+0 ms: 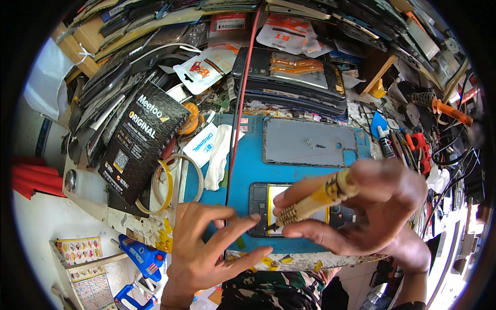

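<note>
An opened phone (258,195) lies on a blue mat (246,170), its dark frame and a pale battery with yellow edges showing. My right hand (385,212) is closed round a yellowish screwdriver (321,198) with a ribbed grip. Its dark tip points down at the phone's left part; whether it touches a screw I cannot tell. Fingers spread, my left hand (199,250) reaches to the phone's left end, the index fingertip over the frame's edge. Beyond the phone rests a grey back cover (299,137) with several tiny screws on it.
A thin red and black rod (242,98) crosses the view upright, left of the phone. Tape rings (164,187), a black box (142,137) and white tissue (219,157) lie at left. Stacked phones (289,77) stand behind; tools and an orange-handled soldering iron (452,112) crowd the right.
</note>
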A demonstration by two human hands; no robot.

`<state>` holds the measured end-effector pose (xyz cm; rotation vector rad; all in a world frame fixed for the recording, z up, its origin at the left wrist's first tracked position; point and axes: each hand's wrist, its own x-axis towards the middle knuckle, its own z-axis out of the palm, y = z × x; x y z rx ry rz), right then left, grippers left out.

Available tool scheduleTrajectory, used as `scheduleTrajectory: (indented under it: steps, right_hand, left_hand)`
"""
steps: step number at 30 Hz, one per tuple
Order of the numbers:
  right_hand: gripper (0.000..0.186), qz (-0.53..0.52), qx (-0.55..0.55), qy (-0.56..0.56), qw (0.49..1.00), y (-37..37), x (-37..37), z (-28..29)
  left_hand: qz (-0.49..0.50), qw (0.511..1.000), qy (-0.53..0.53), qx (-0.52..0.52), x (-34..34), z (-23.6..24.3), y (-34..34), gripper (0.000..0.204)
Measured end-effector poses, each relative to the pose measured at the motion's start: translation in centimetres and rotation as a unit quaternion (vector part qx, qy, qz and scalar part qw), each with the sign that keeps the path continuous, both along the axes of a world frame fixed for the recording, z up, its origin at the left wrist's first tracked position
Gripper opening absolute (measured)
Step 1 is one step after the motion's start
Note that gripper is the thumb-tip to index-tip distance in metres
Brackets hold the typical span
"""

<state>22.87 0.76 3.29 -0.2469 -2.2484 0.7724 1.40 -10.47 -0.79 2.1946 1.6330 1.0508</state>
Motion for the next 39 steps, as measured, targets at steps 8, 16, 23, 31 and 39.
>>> scheduleTrajectory:
  steps: [8,16,23,31,39]
  right_hand:
    - [0.068,-0.037,-0.081,0.009,0.996,-1.6,-0.6,-2.0]
    - [0.042,-0.01,-0.151,0.008,0.988,-1.6,-0.9,-2.4]
    - [0.033,0.021,-0.13,-0.001,0.991,-1.6,-1.3,-2.2]
    - [0.034,0.016,-0.067,-0.033,0.997,-2.1,-2.7,-0.3]
    - [0.039,0.027,0.087,-0.011,0.996,-0.8,-3.0,-0.5]
  left_hand:
    - [-0.034,0.999,0.034,-0.005,-1.6,-1.3,-1.6,0.039]
    - [-0.024,0.998,0.05,-0.005,-1.3,-1.3,-1.4,0.03]
    - [-0.037,0.999,0.036,-0.004,-1.6,-1.3,-1.2,0.031]
    - [-0.018,1.0,-0.008,-0.023,-1.5,-1.8,-1.1,0.034]
    - [-0.035,0.999,0.035,0.002,-1.8,-1.4,-0.8,0.04]
